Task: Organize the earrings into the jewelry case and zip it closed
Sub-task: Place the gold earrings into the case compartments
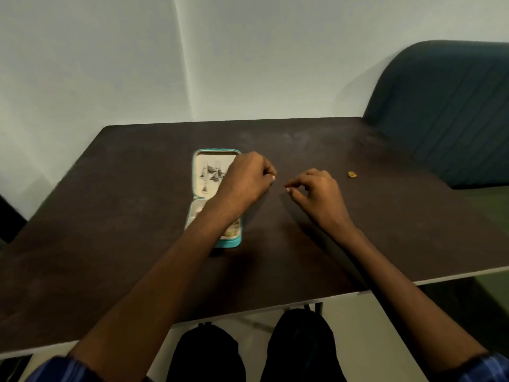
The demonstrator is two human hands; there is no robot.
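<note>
From the head view, an open teal zip-around jewelry case [230, 242] with a cream lining lies flat on the dark brown wooden table [110, 216], small dark earrings [212, 173] fixed to its far half, while the left forearm crosses over its near half. The left hand [246, 176] hovers just right of the case with fingers curled and tips pinched together, though whether that grip holds anything is too small to tell. The right hand [316, 193] is near it, fingers loosely curled in a pinching pose, with a small gold earring [352, 174] lying apart to its right, near a dark teal upholstered chair [446, 111].
</note>
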